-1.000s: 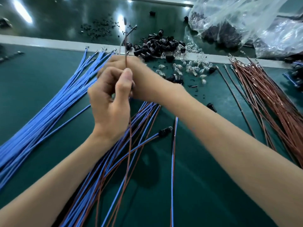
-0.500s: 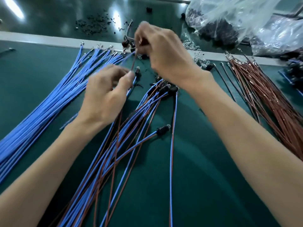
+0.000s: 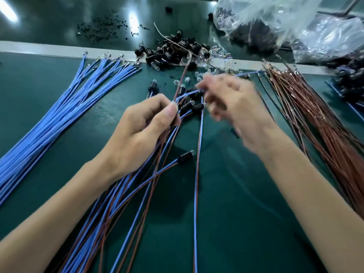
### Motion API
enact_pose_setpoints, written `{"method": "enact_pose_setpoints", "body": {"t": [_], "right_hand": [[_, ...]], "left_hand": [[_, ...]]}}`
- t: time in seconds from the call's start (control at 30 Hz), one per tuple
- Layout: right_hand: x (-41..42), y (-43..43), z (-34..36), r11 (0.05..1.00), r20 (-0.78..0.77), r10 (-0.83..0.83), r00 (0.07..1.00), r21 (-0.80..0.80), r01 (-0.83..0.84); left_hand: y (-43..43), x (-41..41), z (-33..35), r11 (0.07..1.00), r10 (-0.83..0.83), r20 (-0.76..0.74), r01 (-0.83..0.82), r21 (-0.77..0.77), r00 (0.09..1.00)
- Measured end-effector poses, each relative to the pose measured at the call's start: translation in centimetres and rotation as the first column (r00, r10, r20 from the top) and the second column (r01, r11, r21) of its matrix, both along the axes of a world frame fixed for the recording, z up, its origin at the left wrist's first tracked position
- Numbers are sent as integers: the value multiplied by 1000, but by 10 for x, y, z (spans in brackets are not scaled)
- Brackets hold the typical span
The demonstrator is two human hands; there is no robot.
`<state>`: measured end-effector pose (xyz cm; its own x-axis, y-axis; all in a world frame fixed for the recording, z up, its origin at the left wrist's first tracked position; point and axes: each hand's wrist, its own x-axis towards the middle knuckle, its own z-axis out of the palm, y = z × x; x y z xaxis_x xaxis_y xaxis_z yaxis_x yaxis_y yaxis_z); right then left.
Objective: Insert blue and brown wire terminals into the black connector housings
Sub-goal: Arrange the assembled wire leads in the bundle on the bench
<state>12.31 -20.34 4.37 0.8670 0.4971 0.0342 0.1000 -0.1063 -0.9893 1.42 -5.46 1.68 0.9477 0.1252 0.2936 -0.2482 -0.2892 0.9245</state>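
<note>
Left hand (image 3: 141, 131) still pinches the thin brown wire (image 3: 180, 83); blurry right hand (image 3: 236, 107) dropped off the black plastic housing pile (image 3: 169, 54), grip unclear.

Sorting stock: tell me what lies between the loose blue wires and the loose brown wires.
Head view: the left hand and right hand, over a fan of joined blue-brown wires ending in black housings.

Bare mat (image 3: 246, 223) (brown wires (image 3: 325, 146) alongside, seemingly)

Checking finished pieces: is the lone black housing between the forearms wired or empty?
Wired: a blue wire enters the black housing; brown unclear.
</note>
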Motion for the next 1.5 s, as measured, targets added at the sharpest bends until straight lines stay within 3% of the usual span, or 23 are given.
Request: {"method": "enact_pose_setpoints", "body": {"t": [0.07, 0.3, 0.43, 0.53, 0.6, 0.7, 0.8, 0.97, 1.13, 1.3, 1.5], "right_hand": [[-16, 5, -5, 975, -167, 205, 964, 126, -185], [-19, 12, -20, 928, -210, -9, 978, 363, 86], [-20, 14, -21, 900, -413, 157, 897, 434, 42], [-21, 11, -23, 971, -247, 169, 954, 209, -118], [-20, 9, -22, 995, -37, 75, 997, 70, -72], [-13, 3, -13, 964, -40, -55, 998, 258, 64], [-7, -4, -9, 901, -58, -83, 995, 422, 100], [-13, -4, -14, 907, 56, -17, 998, 422, -8], [-14, -4, -14, 880, 77, -53, 996, 475, 10], [-18, 2, -20, 917, 125, 6, 992, 396, -55], [-18, 0, -19, 912, 75, -18, 997, 411, -14]], "left_hand": [[-5, -1, -2, 998, -59, -27, 59, 6, 998], [-6, 0, -4, 996, -92, -51, 90, -27, 994], [-8, 0, -4, 989, -145, -20, 144, -32, 989], [-8, 0, -3, 988, -157, -57, 156, -16, 986], [-8, -1, -3, 991, -130, -86, 127, -33, 988], [-6, 0, -3, 998, -58, -98, 55, -30, 994], [-6, 1, -2, 999, -34, -89, 31, -33, 995], [-8, 1, -3, 999, -35, -96, 32, -36, 995], [-9, 2, -2, 999, -30, -104, 26, -35, 994], [-9, 1, -3, 999, -39, -113, 35, -37, 993], [-11, 1, -2, 998, -45, -126, 39, -45, 991]]}}
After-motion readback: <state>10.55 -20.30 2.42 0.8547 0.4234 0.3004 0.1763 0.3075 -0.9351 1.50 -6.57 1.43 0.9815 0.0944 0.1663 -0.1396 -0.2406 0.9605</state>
